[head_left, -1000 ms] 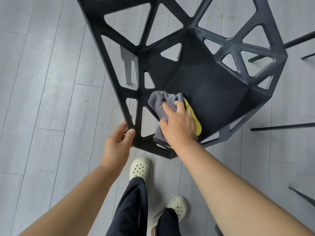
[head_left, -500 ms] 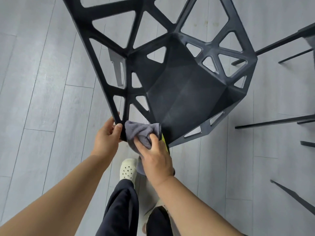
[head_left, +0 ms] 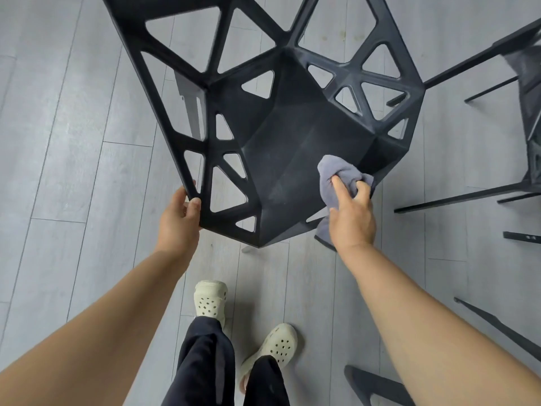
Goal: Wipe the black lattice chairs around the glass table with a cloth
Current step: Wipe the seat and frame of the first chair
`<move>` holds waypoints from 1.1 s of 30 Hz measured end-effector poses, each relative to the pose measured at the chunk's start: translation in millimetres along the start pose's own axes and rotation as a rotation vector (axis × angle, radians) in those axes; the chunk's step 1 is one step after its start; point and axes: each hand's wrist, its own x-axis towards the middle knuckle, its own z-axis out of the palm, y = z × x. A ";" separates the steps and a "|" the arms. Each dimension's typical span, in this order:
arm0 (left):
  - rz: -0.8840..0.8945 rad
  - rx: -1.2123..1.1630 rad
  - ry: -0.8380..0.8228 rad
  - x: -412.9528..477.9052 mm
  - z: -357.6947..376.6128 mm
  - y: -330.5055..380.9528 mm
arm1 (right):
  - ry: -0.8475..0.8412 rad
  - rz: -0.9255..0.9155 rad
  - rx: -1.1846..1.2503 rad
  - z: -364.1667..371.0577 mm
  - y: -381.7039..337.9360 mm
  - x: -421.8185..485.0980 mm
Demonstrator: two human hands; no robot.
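Note:
A black lattice chair point(head_left: 295, 136) fills the upper middle of the view, seen from above, its solid seat ringed by triangular openings. My left hand point(head_left: 180, 215) grips the chair's near left corner, thumb on top of the frame. My right hand point(head_left: 351, 212) holds a bunched grey cloth point(head_left: 336, 174) pressed on the seat's near right edge. Part of the cloth hangs below the rim.
Grey plank floor point(head_left: 73, 142) lies all around. Black legs and frame of another chair point(head_left: 530, 92) stand at the right edge, more dark legs point(head_left: 497, 326) at lower right. My feet in pale clogs point(head_left: 210, 300) stand just below the chair.
My right hand has carried the cloth from the seat's near left corner, beside my left hand, across to the near right edge. My left hand still grips the chair frame.

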 end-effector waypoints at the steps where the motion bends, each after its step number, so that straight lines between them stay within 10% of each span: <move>1: 0.010 0.028 0.041 -0.3 4.7 -1.1 | 0.008 -0.012 0.033 5.4 -8.9 -7.5; 9: 0.032 0.424 0.461 -27.7 68.2 -12.1 | -0.161 -0.240 0.267 43.8 -44.4 -114.5; 13: 0.464 0.616 0.228 -36.9 99.5 -16.9 | -0.151 -0.307 0.281 37.7 -16.0 -83.5; 19: 0.593 0.750 -0.121 -9.2 140.4 -11.7 | -0.067 -0.322 0.277 26.7 22.3 -30.1; 28: 0.348 1.213 -0.353 1.5 175.7 -2.0 | -0.025 -0.336 0.263 13.3 63.0 20.0; 33: 0.252 1.312 -0.433 2.1 176.6 8.6 | 0.030 -0.036 0.296 -12.0 85.2 78.6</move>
